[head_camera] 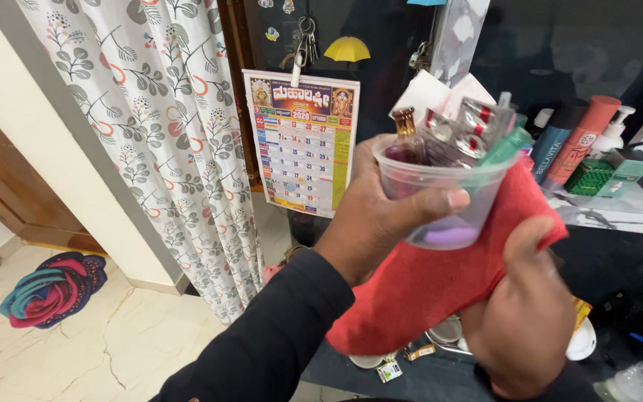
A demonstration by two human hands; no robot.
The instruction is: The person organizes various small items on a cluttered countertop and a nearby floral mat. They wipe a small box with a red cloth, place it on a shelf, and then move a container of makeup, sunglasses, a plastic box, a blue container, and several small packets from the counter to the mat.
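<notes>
left hand (381, 216) grips a clear plastic cup (444, 201) full of small packets | right hand (522, 313) presses a red cloth (426, 283) under it

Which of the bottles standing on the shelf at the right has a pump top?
The white bottle, rightmost in the row, just left of the green box. The blue bottle and the red-orange bottle beside it show plain caps.
</notes>
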